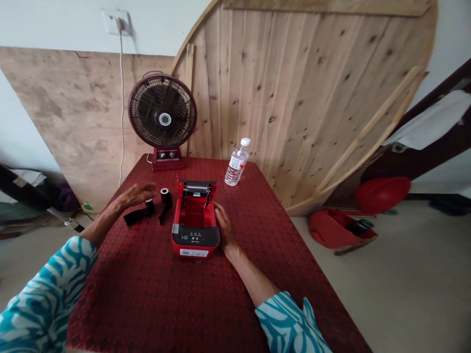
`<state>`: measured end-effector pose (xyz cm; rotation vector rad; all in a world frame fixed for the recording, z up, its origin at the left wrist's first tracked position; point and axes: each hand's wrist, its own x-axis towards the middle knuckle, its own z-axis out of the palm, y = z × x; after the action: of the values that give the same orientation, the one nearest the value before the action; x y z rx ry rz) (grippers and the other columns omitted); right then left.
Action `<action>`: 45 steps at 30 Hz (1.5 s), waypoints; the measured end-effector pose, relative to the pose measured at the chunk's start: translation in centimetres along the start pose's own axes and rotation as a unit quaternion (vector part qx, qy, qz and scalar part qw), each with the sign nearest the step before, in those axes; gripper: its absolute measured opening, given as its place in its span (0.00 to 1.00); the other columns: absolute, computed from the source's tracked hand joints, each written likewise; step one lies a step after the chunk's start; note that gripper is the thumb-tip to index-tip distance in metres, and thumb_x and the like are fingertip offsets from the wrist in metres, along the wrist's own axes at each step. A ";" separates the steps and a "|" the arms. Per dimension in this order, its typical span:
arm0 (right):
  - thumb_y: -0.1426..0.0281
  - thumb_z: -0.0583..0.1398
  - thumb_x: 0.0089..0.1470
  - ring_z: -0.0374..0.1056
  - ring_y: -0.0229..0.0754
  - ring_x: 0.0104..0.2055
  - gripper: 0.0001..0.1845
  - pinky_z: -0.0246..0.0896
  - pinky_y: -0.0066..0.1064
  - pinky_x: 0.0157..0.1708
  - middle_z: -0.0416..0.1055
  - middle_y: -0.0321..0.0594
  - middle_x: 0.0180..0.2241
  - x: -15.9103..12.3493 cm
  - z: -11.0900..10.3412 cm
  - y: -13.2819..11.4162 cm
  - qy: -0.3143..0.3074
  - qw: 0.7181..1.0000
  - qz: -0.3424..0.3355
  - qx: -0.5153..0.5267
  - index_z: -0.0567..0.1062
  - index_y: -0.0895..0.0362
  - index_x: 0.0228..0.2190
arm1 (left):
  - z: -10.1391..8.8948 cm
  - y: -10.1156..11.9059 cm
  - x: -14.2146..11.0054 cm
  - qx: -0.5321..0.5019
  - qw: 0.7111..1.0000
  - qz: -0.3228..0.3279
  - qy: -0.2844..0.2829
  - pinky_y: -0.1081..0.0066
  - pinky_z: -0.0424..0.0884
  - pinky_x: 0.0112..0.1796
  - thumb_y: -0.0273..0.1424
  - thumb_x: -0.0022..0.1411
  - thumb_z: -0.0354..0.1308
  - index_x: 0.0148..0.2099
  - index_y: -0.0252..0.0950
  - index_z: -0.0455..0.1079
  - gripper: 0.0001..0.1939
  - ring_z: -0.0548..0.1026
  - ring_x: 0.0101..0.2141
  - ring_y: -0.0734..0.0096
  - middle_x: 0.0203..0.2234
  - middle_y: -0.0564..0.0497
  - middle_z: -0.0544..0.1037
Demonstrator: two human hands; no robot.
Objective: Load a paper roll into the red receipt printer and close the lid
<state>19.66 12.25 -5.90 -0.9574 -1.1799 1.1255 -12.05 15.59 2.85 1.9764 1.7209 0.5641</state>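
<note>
A red and black label printer [196,240] stands on the table with its lid raised, so its red inner bay shows. My right hand [225,228] grips the printer's right side; some of its fingers are hidden. Left of the printer are two rolls of black strip: one roll [166,197] stands with its white core up, a loose end trailing down. Over the other roll [148,209] hovers my left hand [137,195], its fingers stretched out and holding nothing. Whether the fingertips touch that roll I cannot tell.
A clear plastic bottle [236,164] with a white cap stands behind the printer, to the right. The dark red fan [164,115] is at the back left of the patterned table [154,299]. Right of the table, a red bag [326,228] lies on the floor.
</note>
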 end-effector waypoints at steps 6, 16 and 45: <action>0.55 0.56 0.53 0.66 0.46 0.54 0.21 0.58 0.40 0.55 0.74 0.40 0.49 0.0 0.1 -0.1 0.007 1.000 -0.001 0.005 0.74 0.51 0.44 | 2.3 2.0 2.7 0.007 1.000 -0.004 -0.004 0.69 0.71 0.37 0.34 0.45 0.57 0.38 0.39 0.75 0.15 0.79 0.36 0.57 0.30 0.50 0.81; 0.55 0.56 0.53 0.66 0.46 0.54 0.21 0.57 0.41 0.56 0.74 0.38 0.49 0.2 0.2 0.4 -0.002 0.999 0.006 0.036 0.74 0.51 0.45 | -2.2 4.6 -2.7 -0.146 0.987 0.052 0.040 0.66 0.74 0.38 0.44 0.50 0.60 0.45 0.36 0.69 0.23 0.77 0.37 0.62 0.36 0.47 0.80; 0.56 0.57 0.52 0.68 0.45 0.52 0.20 0.60 0.39 0.55 0.76 0.37 0.47 0.5 0.6 0.2 -0.004 0.997 -0.030 0.070 0.76 0.50 0.44 | 5.5 19.0 -2.8 0.395 0.911 0.081 -0.088 0.60 0.74 0.39 0.29 0.59 0.59 0.46 0.41 0.75 0.12 0.78 0.41 0.52 0.40 0.40 0.80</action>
<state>19.04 12.75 -5.87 -0.8064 -1.1146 1.1487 6.03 10.24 9.45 2.6145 1.8407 -0.3361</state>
